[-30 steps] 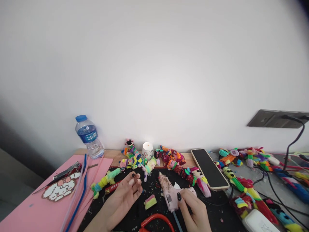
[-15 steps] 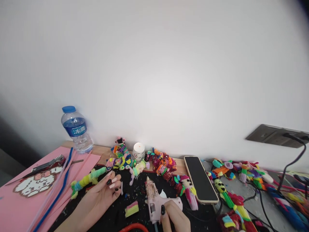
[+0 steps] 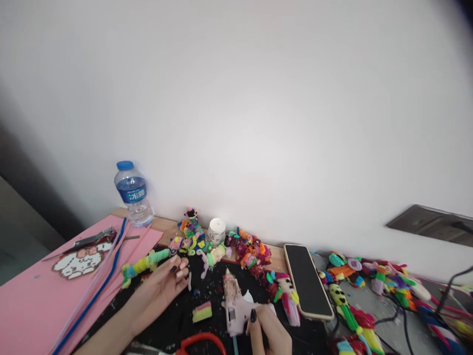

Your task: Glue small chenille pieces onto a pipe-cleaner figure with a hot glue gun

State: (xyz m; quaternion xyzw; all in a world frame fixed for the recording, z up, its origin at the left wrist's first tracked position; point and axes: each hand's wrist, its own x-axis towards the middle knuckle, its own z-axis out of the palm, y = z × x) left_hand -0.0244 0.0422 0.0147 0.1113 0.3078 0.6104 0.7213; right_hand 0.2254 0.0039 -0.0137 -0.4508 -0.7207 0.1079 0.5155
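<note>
black mat (image 3: 173,323) on wood desk (image 3: 168,228) w/ white wall (image 3: 236,123) behind.

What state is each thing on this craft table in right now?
water bottle: upright, blue cap on.
phone: lying flat, screen dark.
glue gun: held in the right hand, nozzle pointing away.
left hand: open, fingers resting on the black mat.
white jar: upright.

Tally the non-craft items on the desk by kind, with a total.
Water bottle: 1
Phone: 1
Glue gun, held in the right hand: 1
Small white jar: 1
Total: 4
</note>
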